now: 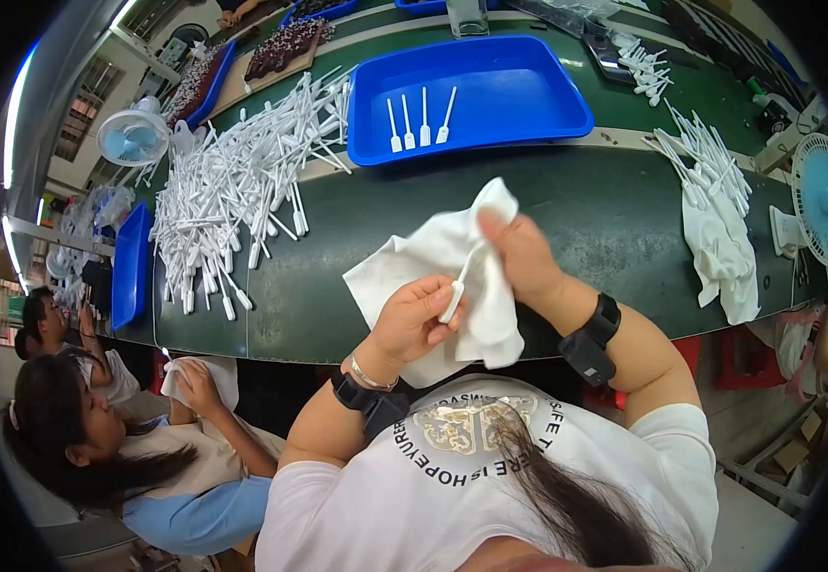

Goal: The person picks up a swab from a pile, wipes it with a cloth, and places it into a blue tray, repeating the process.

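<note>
My left hand pinches the wider end of a thin white plastic stick. The stick's shaft runs up toward a white cloth that hangs between my hands. Closed around a bunched part of that cloth is my right hand, slightly blurred; whether the stick's far tip lies inside the fold cannot be made out. Beyond the cloth, a blue tray holds several similar white sticks standing in a row, wide ends toward me. A large heap of such sticks lies on the green table to the left.
Another bundle of white sticks rests on a white cloth at right, beside a fan. A second fan stands at far left near a narrow blue tray. A co-worker sits close on my left, holding a cloth.
</note>
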`<action>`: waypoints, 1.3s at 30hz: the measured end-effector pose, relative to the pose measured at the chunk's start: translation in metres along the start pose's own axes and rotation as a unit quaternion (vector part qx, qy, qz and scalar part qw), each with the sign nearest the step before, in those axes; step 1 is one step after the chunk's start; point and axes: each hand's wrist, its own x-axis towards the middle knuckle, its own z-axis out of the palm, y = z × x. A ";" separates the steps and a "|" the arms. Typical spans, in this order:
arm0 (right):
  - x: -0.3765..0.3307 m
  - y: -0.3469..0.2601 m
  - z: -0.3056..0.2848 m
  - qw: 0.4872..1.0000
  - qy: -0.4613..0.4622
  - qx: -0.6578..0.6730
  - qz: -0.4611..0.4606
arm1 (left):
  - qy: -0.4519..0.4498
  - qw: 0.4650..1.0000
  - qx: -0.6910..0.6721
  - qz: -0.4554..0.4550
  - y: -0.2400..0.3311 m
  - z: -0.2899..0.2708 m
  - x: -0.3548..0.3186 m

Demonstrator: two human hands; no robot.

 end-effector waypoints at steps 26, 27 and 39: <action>-0.008 0.015 0.015 0.961 0.012 -0.262 -0.088 | 0.219 0.943 0.154 0.198 0.013 0.032 0.001; -0.007 0.013 0.013 0.961 0.012 -0.262 -0.089 | 0.224 0.935 0.162 0.221 0.014 0.033 0.000; -0.004 0.022 0.008 0.943 -0.101 -0.313 0.050 | 0.228 0.933 0.097 0.260 0.022 0.009 0.006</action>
